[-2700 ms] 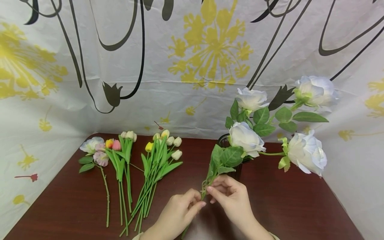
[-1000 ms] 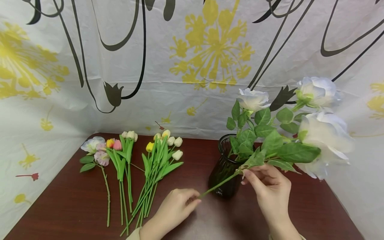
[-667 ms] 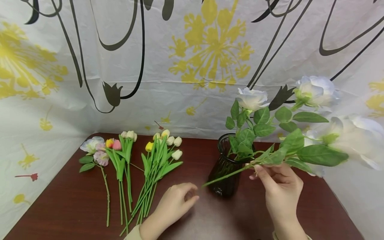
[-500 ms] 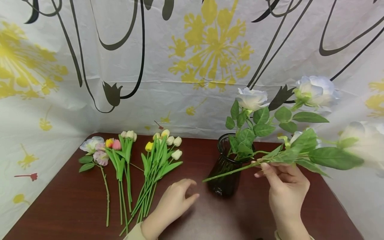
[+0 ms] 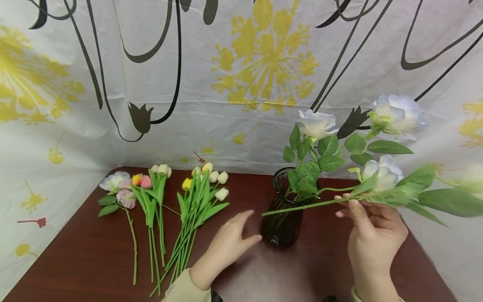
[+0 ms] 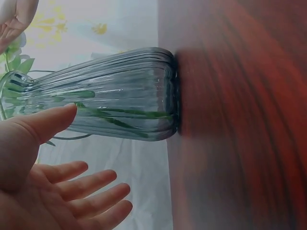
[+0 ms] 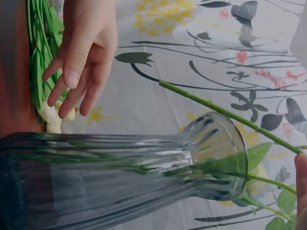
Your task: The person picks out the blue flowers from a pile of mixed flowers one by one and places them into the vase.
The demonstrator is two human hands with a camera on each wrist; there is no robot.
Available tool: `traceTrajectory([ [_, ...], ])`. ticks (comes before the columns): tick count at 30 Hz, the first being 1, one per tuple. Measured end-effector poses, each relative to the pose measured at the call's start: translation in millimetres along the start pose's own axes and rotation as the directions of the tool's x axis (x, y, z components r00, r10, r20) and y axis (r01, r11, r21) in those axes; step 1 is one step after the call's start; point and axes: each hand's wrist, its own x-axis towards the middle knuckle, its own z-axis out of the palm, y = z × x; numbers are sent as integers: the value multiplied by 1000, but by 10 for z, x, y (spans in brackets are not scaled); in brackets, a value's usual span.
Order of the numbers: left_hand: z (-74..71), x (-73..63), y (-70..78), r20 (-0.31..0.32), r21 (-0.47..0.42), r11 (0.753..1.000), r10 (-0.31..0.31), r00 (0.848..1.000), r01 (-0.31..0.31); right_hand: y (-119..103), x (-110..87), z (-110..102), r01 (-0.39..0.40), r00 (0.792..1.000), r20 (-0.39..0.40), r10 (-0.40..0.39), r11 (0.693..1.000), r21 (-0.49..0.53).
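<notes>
At the far left of the desk point(image 5: 75, 264) I have a single branch point(image 5: 126, 198) with a bluish-white bloom and lilac blossoms lying flat. Just right of it I see a small group of tulips point(image 5: 152, 209), orange-yellow, pink and white, and then a larger tulip bunch point(image 5: 205, 193) in white and yellow, its green stems crossing toward the near edge. Next along is the person's left hand point(image 5: 230, 241), thumb and fingers spread well apart with nothing between them, just beside the dark ribbed vase point(image 5: 281, 230); from the head camera I cannot tell whether the thumb tip touches the glass. A pale sleeve point(image 5: 190, 287) covers that wrist. The vase stands upright, and three bluish-white roses point(image 5: 383, 172) lean out of its mouth toward the right, green stems showing through the glass. On my right wrist feed, the cut end of the fourth rose point(image 5: 398, 196) hangs outside the vase, apart from the rim. Furthest right, the right hand point(image 5: 377, 235) pinches this rose by its stem below the leaves, nearly level; its bloom is blurred at the frame's edge. The two hands are well apart.
</notes>
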Motion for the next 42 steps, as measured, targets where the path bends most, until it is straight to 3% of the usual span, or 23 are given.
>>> traceTrajectory([
  [9,113,124,39,49,-98,994,-40,998,44,-52,99,-59,1,998,-65,5,995,96],
  [19,210,231,123,15,-145,989,-12,1000,14,-67,162,-122,2,995,-103,10,993,121],
  [26,285,273,162,2,-154,988,8,1000,-8,-72,184,-131,5,992,-130,10,993,115],
  [36,331,300,162,-9,-145,989,30,1000,-31,-80,230,-156,39,973,-232,-1,986,160],
  [42,353,310,151,-12,-140,990,34,999,-35,-103,250,-166,53,971,-238,-20,990,132],
])
